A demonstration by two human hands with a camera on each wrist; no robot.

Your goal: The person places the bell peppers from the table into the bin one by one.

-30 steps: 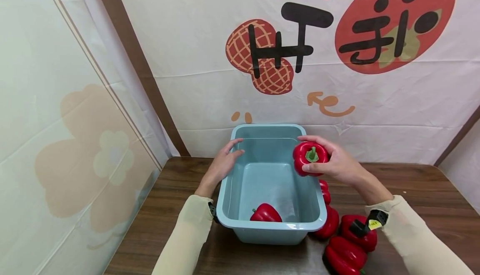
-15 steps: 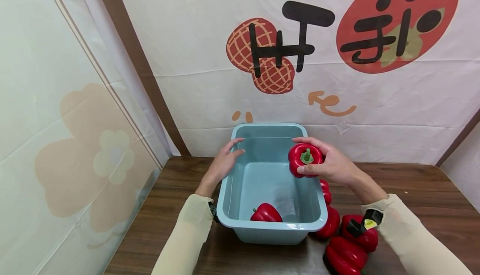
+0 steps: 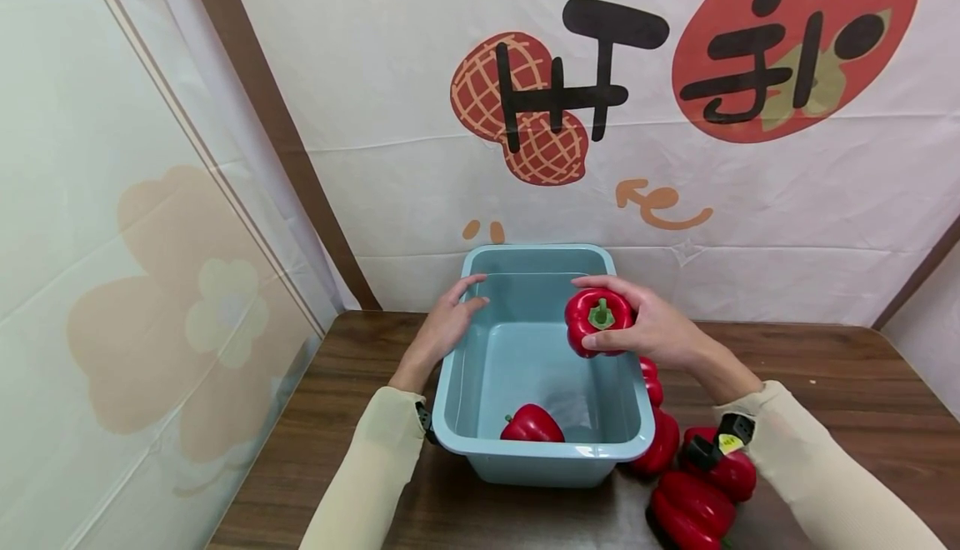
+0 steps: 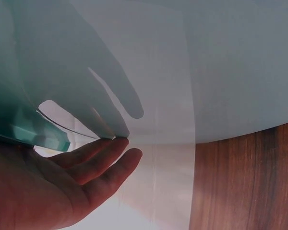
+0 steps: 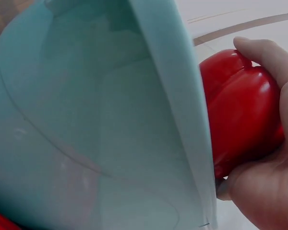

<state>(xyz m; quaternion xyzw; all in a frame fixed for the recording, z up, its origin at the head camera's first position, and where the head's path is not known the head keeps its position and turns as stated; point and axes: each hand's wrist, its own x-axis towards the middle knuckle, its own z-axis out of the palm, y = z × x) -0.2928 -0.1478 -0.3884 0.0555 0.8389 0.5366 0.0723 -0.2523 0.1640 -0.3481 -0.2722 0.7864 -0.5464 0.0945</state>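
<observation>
To my far left a pale wall panel carries a peach-coloured printed flower point(image 3: 168, 308). Next comes my left sleeve point(image 3: 371, 475), cream-coloured, with a black device point(image 3: 426, 423) at the wrist. My left hand point(image 3: 447, 321) lies at the left rim of the light blue tub point(image 3: 525, 367), fingers loosely straight. The left wrist view shows fingertips touching the tub's outer wall.

The tub stands on the dark wooden table point(image 3: 825, 417). Inside, near its front wall, one red pepper point(image 3: 533, 424) lies tipped, stem toward the left. Behind the tub hangs a white cloth backdrop point(image 3: 405, 200) printed with a red peanut shape and black strokes.

Further right, my right hand point(image 3: 660, 329) grips the held pepper point(image 3: 597, 322), thumb on the near side and fingers round the far side. The fruit, glossy red with its green stem turned up toward me, is at the tub's right side, overlapping the rim as I look down; I cannot tell whether they touch.

Just right of the tub, four more red peppers point(image 3: 692, 508) lie on the table, the two rearmost partly hidden by the tub. My right sleeve point(image 3: 817, 467) comes last, another black device at its cuff.
</observation>
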